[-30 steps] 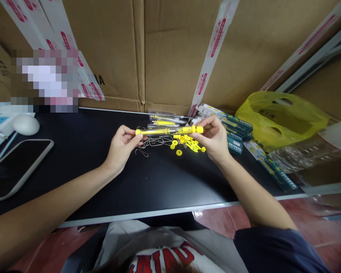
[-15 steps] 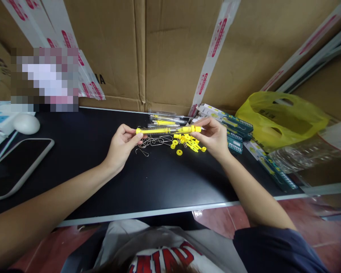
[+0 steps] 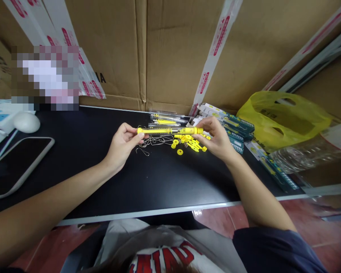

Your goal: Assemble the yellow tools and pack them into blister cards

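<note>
Both hands hold a tubular spring scale [image 3: 159, 131] level above the table, a clear tube with yellow parts inside and a yellow cap at each end. My left hand [image 3: 125, 146] pinches its left end between thumb and fingers. At the other end, the thumb and fingers of my right hand [image 3: 214, 138] close on the yellow cap [image 3: 198, 131]. Below the tube lie bent wire hooks [image 3: 156, 141] on the left. Loose yellow plastic pieces [image 3: 193, 145], rings and caps among them, are heaped on the right.
Behind the hands lie several clear tubes [image 3: 167, 118]. Green-and-white boxes [image 3: 230, 123], a yellow plastic bag [image 3: 284, 117] and a clear bottle [image 3: 292, 157] are on the right. A phone [image 3: 19, 163] rests at the left on the black table [image 3: 147, 189], with cardboard boxes [image 3: 173, 49] behind.
The yellow cap in my right hand now sits in line against the tube's end. My right fingers have shifted slightly; my left hand keeps its pinch.
</note>
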{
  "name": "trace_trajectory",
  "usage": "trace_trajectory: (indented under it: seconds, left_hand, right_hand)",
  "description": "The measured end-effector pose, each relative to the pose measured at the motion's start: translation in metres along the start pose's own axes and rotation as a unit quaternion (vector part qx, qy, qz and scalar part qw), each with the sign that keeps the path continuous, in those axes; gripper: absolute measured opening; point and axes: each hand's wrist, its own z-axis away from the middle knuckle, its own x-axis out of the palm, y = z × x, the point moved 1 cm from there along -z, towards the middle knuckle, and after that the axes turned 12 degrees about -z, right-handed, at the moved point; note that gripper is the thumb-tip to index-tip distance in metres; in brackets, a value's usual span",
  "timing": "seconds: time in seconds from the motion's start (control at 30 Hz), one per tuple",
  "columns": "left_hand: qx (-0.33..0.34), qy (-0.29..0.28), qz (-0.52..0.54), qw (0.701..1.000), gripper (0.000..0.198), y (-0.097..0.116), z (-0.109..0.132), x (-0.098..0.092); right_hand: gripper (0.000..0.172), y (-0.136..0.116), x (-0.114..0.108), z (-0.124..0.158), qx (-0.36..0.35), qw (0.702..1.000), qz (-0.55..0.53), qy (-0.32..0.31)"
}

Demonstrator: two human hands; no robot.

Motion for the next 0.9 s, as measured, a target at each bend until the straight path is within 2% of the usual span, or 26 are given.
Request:
trace_trajectory:
  seconds: [0.2, 0.33, 0.57, 0.7, 0.9]
  left_hand:
    - [0.005, -0.002, -0.002, 1.000, 0.040, 0.002, -0.001, -0.001]
    - [0.003, -0.008, -0.006, 1.000, 0.038, 0.002, -0.002, -0.002]
    - [0.006, -0.006, -0.010, 1.000, 0.039, 0.001, -0.001, -0.001]
    - [0.001, -0.002, -0.011, 1.000, 0.038, 0.000, 0.000, -0.001]
    - [-0.011, 0.000, -0.011, 1.000, 0.038, -0.001, 0.000, -0.003]
  right_hand:
    - [0.033, -0.006, 0.002, 0.002, 0.061, 0.995, -0.060, -0.056]
    - [0.036, -0.004, 0.003, 0.002, 0.072, 0.993, -0.084, -0.035]
    - [0.036, -0.003, 0.001, 0.000, -0.002, 0.999, -0.016, 0.035]
    - [0.032, -0.009, 0.003, -0.003, -0.073, 0.996, 0.029, 0.044]
    - [0.032, -0.013, 0.005, -0.002, -0.091, 0.993, 0.060, 0.048]
